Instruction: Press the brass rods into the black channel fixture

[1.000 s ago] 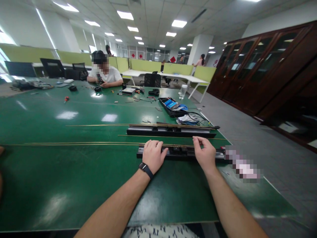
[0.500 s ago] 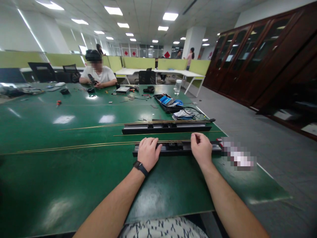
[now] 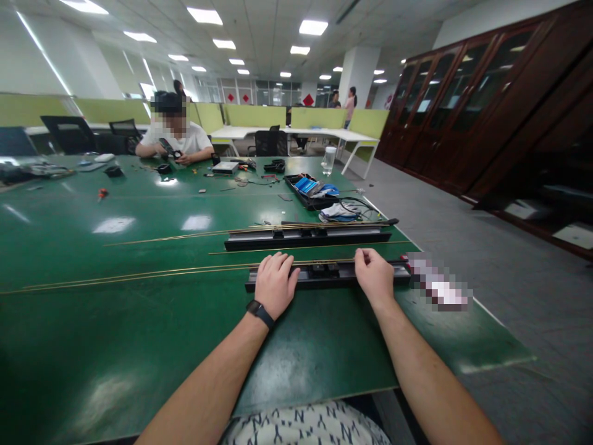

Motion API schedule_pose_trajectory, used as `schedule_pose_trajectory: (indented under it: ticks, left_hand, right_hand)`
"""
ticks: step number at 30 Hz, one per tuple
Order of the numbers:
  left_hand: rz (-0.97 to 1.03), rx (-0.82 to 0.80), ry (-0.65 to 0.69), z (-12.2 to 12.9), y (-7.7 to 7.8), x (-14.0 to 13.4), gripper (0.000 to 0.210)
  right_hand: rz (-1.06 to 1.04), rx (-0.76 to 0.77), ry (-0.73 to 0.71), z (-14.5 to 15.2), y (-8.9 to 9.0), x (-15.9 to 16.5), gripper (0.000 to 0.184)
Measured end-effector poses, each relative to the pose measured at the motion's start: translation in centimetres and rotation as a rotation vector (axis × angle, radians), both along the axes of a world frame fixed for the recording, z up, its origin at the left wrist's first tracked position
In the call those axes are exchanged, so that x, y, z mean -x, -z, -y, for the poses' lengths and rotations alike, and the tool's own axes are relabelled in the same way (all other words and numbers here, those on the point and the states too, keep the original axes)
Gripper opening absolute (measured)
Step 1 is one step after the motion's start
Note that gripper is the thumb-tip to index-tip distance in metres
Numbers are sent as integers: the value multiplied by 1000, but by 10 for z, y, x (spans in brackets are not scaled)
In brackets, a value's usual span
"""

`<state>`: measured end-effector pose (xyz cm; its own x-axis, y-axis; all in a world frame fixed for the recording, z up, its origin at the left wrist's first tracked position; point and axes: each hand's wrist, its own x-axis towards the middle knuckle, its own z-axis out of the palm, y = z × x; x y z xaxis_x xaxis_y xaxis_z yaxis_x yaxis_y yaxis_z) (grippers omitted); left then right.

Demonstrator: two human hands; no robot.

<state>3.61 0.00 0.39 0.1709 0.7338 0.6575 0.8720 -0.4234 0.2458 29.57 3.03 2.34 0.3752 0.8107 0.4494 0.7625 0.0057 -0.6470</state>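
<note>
A long black rail [image 3: 308, 284] with a silvery channel lies crosswise on the green table in front of me. My left hand [image 3: 277, 285], a dark band on its wrist, rests over the rail's left part, fingers curled across it and thumb apart. Thin brass rods [image 3: 139, 276] run along the rail and stick out far to the left, passing by those fingers. Toward the rail's right end, my right hand [image 3: 374, 279] pinches thumb and forefinger together at a rod's end; the fingertips partly hide it. Between my hands a dark block [image 3: 324, 269] sits in the channel.
Behind lies a second black rail [image 3: 306, 240] with more brass rods on it. A black tray [image 3: 308, 193] with blue items, a crumpled glove [image 3: 340, 212] and a clear cup [image 3: 328, 159] stand farther back. A blurred pinkish packet [image 3: 438, 283] lies right. Across sits a person [image 3: 176, 133].
The whole view shifts slightly left and up. Both hands keep nearly the same place on the rail. The person across has tilted the dark object in their hands.
</note>
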Motion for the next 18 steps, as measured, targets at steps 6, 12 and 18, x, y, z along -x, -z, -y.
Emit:
schedule_pose_trajectory:
  ticks: [6, 12, 18]
  left_hand:
    - [-2, 7, 13, 0, -1, 0, 30]
    - [-6, 15, 15, -1, -1, 0, 31]
    - [-13, 15, 14, 0, -1, -1, 30]
  right_hand:
    - [-22, 6, -52, 2, 1, 4, 34]
    - [-63, -3, -104, 2, 3, 7, 36]
    - [-112, -10, -201, 5, 2, 13, 34]
